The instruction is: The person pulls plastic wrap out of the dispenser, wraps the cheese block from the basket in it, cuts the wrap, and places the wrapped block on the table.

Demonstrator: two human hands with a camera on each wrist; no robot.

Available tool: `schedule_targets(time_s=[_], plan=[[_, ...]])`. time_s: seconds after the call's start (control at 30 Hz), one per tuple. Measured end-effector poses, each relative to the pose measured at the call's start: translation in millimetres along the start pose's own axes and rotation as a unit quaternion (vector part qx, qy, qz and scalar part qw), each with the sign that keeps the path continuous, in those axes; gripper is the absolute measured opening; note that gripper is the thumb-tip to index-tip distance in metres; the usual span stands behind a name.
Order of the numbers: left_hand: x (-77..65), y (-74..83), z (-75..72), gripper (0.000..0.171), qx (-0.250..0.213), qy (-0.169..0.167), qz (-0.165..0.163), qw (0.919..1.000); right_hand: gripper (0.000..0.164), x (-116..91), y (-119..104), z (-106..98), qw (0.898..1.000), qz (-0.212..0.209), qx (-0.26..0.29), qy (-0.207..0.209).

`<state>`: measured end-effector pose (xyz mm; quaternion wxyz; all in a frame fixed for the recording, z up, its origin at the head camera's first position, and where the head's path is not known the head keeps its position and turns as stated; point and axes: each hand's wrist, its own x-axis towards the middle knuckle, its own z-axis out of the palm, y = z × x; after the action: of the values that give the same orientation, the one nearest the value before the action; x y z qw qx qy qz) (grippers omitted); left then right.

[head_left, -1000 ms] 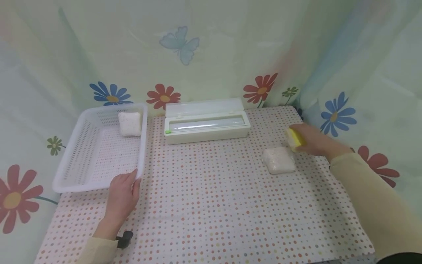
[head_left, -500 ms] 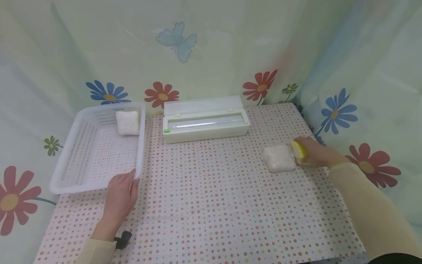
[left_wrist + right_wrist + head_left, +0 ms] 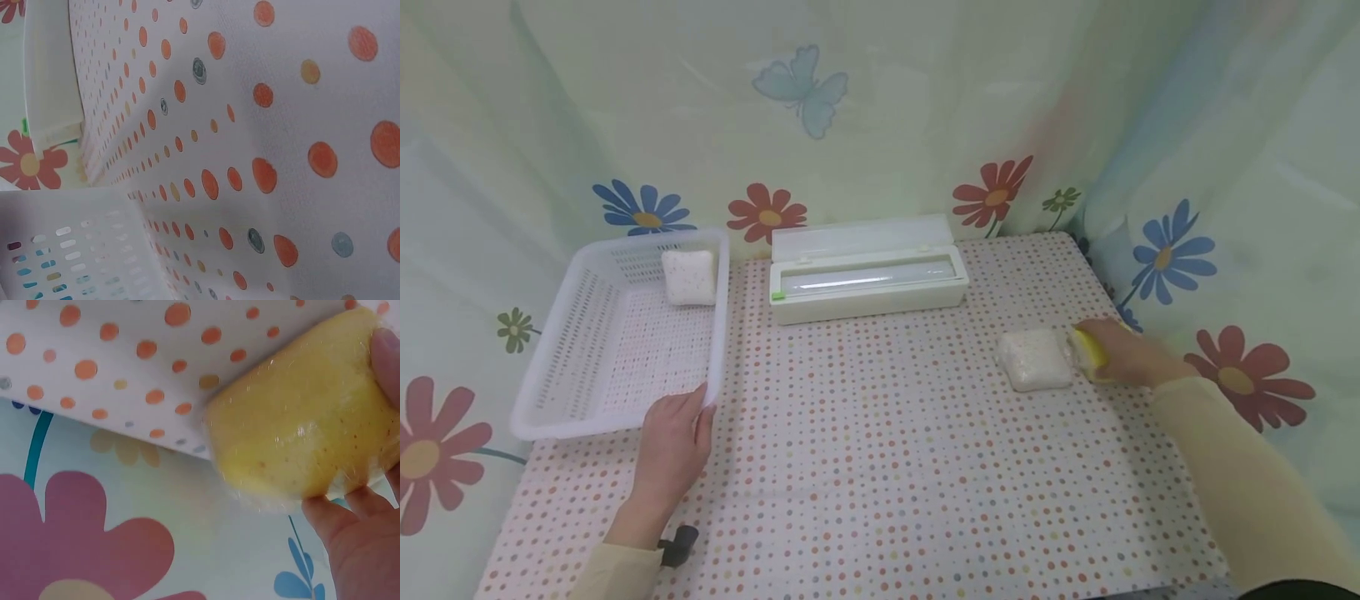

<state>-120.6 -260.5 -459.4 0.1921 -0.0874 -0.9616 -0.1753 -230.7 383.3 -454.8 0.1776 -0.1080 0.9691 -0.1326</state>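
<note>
My right hand [image 3: 1123, 354] grips a yellow, pale-sided block wrapped in clear film [image 3: 300, 419], with the thumb on one side and the fingers on the other. It sits low over the right part of the table, right beside a white, speckled, film-wrapped slab [image 3: 1035, 360]. My left hand [image 3: 673, 446] holds the front right corner of a white perforated plastic basket [image 3: 722, 317]. Inside the basket, a similar white speckled slab [image 3: 689, 277] leans at the back right. The left wrist view catches only part of the basket's wall [image 3: 81, 244], not the fingers.
A white cling film dispenser [image 3: 868, 304] stands at the back middle with its lid [image 3: 861, 237] raised and the roll showing. A flowered curtain [image 3: 887, 108] hangs behind and at both sides of the dotted tabletop [image 3: 880, 433].
My right hand has come down and slightly right with the yellow block, from behind the wrapped slab to beside it. The left hand stays at the basket corner.
</note>
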Motion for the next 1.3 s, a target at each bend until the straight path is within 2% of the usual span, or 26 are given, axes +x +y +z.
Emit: schedule_targets(time_s=[0.43, 0.57, 0.77, 0.9, 1.0, 1.13, 1.23, 1.3], plan=[[-4.7, 1.6, 1.3, 0.037, 0.01, 0.0, -0.01, 0.9999, 0.085, 2.1, -4.4, 6.4, 0.999, 0.015, -0.052, -0.004], [-4.4, 2.9, 2.6, 0.036, 0.005, 0.002, -0.005, 1.0, 0.089, -0.3, -0.7, 7.1, 0.999, 0.029, -0.039, -0.008], [-5.6, 2.2, 5.3, 0.037, 0.012, -0.001, -0.001, 0.9999, 0.099, -4.8, -0.8, 3.6, 0.998, 0.022, -0.043, -0.028], [-4.8, 2.7, 3.5, 0.037, 0.013, -0.01, 0.0, 0.9999, 0.092, -1.5, -5.7, -8.6, 0.998, 0.003, -0.035, -0.051], [-2.9, 3.4, 0.2, 0.037, 0.007, -0.01, 0.001, 0.9999, 0.077, 4.3, -21.6, -25.9, 0.998, -0.016, -0.024, -0.05], [6.9, 9.3, -4.1, 0.042, -0.025, 0.01, 0.003, 0.9996, 0.061, 20.2, -57.1, -45.3, 0.998, -0.037, -0.045, -0.011], [28.8, 24.5, -6.4, 0.047, -0.059, 0.012, -0.001, 0.9982, 0.058, 37.8, -86.7, -53.7, 0.996, -0.051, -0.064, 0.019], [51.9, 40.0, -5.3, 0.048, -0.081, -0.012, -0.013, 0.9965, 0.059, 51.1, -106.5, -56.3, 0.997, -0.047, -0.059, 0.029]])
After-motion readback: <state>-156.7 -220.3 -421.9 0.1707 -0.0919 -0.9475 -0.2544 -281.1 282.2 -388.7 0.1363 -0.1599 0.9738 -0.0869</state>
